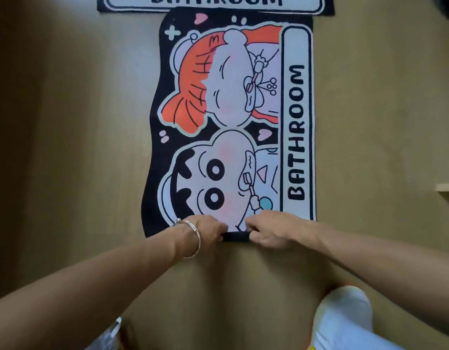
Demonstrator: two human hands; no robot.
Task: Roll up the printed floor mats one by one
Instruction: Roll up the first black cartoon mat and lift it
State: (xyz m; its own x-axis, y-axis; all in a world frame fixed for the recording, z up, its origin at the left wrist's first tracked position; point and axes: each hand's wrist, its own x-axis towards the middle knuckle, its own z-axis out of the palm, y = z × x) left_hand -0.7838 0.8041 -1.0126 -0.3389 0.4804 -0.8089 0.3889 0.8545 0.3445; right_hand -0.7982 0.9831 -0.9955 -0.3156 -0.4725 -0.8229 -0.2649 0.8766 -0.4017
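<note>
Tan floor (67, 147); mat (231, 109), its rolled near edge pinched by left hand (205, 231) and right hand (271, 231).

Near mat (228, 117): "BATHROOM", black letters turned sideways, on its white panel (296, 59) at 3 o'clock.
Far mat (327, 7), 12 o'clock: "BATHROOM", letter tops cut off.

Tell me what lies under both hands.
The black rolled near edge of the cartoon-printed BATHROOM floor mat, gripped by left hand and right hand. They hide the roll's ends.
</note>
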